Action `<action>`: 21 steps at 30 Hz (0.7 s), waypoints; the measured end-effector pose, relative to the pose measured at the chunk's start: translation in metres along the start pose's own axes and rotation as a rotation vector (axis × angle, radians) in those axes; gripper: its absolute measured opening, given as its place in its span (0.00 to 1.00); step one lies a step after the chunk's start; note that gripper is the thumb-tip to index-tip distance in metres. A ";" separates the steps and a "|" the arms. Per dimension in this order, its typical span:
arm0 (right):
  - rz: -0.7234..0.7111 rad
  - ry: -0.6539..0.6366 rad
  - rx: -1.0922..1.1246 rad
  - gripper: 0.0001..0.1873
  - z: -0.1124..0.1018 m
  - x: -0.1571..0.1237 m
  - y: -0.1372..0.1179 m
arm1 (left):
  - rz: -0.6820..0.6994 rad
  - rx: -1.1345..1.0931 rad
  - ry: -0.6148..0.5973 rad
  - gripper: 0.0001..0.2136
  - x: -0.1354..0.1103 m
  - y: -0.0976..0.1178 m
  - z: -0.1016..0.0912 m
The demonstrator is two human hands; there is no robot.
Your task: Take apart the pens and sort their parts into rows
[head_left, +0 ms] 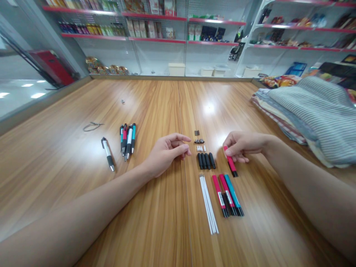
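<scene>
My right hand (241,147) pinches a red pen barrel (230,163) with a black end, held tilted just above the table. My left hand (170,152) hovers with loosely curled, parted fingers and nothing in them. Between the hands lie black rubber grips (206,161), small white pieces (200,148), metal tips (199,141) and tiny springs (197,132). Nearer to me are white ink refills (208,204) and, beside them, two red barrels (219,194) and a teal barrel (234,194). Left of my left hand lie several assembled pens (128,141) and one white-and-black pen (108,154).
A thin dark loop (93,127) and a small metal bit (122,101) lie at the table's left. Folded striped cloths (314,107) fill the right edge, with colourful packets (280,81) behind. Stocked shelves (155,39) stand beyond the table's raised far rim (172,78).
</scene>
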State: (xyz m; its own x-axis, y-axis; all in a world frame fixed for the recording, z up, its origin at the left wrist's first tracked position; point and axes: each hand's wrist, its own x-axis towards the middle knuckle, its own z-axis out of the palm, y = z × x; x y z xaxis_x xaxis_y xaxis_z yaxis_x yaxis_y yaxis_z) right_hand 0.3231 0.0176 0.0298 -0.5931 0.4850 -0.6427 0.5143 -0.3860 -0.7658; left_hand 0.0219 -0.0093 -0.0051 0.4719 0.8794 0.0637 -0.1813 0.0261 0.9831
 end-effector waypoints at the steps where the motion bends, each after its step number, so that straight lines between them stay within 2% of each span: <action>1: 0.050 -0.038 -0.051 0.16 0.000 -0.003 -0.001 | -0.003 -0.003 0.001 0.11 0.000 0.000 0.000; 5: 0.199 -0.097 -0.183 0.18 0.001 -0.008 -0.004 | -0.008 -0.015 -0.002 0.10 0.000 0.001 0.000; 11: 0.346 -0.065 -0.335 0.23 0.005 -0.013 -0.004 | -0.006 -0.014 -0.013 0.10 -0.001 0.001 -0.001; 17: 0.392 0.000 -0.538 0.25 0.030 -0.018 -0.012 | -0.019 -0.011 -0.019 0.10 -0.001 0.001 -0.001; 21: 0.351 -0.031 -0.613 0.27 0.044 -0.020 -0.019 | -0.013 -0.006 -0.034 0.09 -0.001 0.000 -0.002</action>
State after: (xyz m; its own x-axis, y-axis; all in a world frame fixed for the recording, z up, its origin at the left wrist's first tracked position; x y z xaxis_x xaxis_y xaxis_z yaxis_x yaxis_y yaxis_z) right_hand 0.2978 -0.0189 0.0562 -0.3404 0.3869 -0.8570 0.9294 0.0001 -0.3691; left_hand 0.0201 -0.0090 -0.0050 0.5030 0.8624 0.0569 -0.1800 0.0401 0.9829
